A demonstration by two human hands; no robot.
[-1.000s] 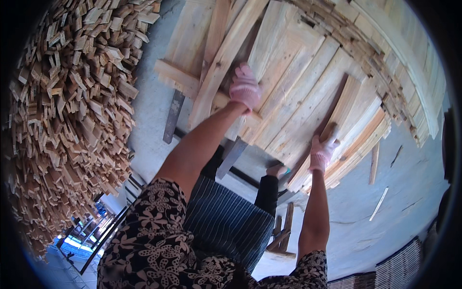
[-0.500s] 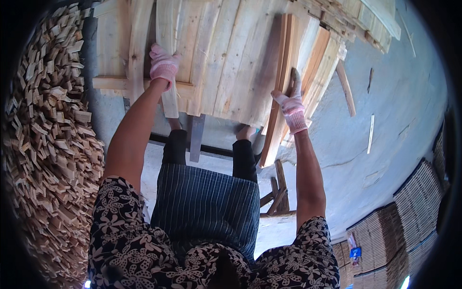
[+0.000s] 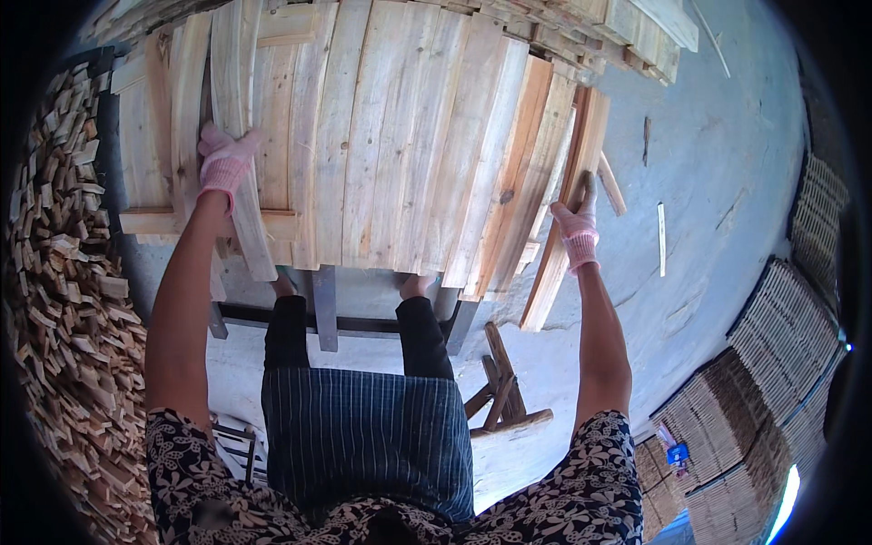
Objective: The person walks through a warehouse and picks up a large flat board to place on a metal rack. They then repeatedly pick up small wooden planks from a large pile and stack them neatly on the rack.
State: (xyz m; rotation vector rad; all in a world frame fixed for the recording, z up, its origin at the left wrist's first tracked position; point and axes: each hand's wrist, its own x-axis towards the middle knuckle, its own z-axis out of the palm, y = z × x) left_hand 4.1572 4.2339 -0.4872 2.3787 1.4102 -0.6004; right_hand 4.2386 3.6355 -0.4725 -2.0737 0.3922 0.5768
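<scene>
My left hand, in a pink knit glove, is closed on a narrow wooden plank that lies slightly askew over the left part of a row of pale boards. A crosswise wooden strip runs beneath it. Far to the right, my gloved right hand grips another wooden plank, its thumb on the near side and its fingers along the other edge. This plank slants beside the right end of the row. The undersides of both grips are hidden.
A large heap of wood offcuts fills the left side. Stacked boards stand beyond the row. Dark metal supports show beneath it. A rough wooden stool-like frame stands nearer me, and loose strips lie on the grey floor.
My right hand has carried its plank rightward, from on top of the boards to beyond the row's right end. My left hand stays on its plank. The whole view has shifted.
</scene>
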